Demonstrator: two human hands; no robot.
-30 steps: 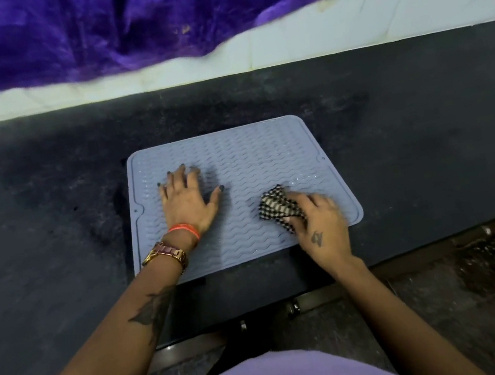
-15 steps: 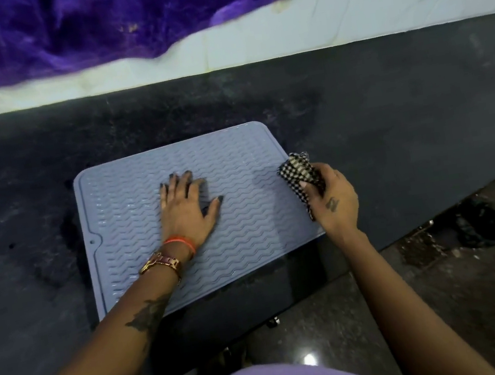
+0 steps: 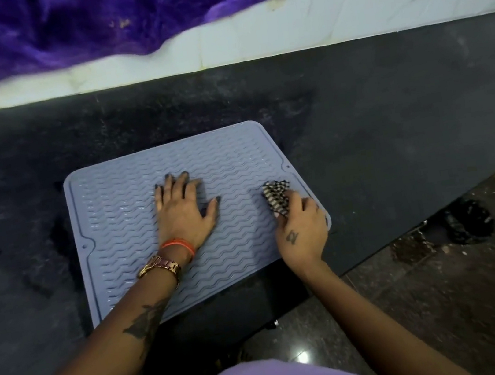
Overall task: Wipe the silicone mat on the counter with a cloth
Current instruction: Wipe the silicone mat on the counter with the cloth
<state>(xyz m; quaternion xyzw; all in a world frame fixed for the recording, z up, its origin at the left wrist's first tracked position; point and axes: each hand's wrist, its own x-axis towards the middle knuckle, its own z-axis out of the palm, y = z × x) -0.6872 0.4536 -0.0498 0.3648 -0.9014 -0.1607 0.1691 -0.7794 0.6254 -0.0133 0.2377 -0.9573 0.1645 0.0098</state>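
1. Head view: silicone mat [image 3: 136, 223] lies flat on the dark table [image 3: 390, 121], turned slightly askew, its near edge close to the table's front edge. Its surface is ribbed with wavy ridges inside a raised rim.
2. It looks thin, soft and light, so I judge it would creep or buckle under a sideways rub unless pinned. The ridges will likely snag the cloth a little and hold moisture in the grooves.
3. Left hand [image 3: 183, 216] lies flat and spread, palm down, near the mat's middle, grasping nothing, pressing the mat to the table.
4. Right hand [image 3: 303, 233] is clenched around a bunched checked cloth [image 3: 276, 196], which touches the mat beside its right edge.
5. Best hold, in my judgement: the cloth balled in the fingers as it is, the mat held by flat pressure rather than gripped at the rim.
6. Room: bare table lies beyond and to both sides of the mat. The near right corner sits by the table's front edge, with floor [image 3: 449, 301] below, so strokes toward the person have little margin.
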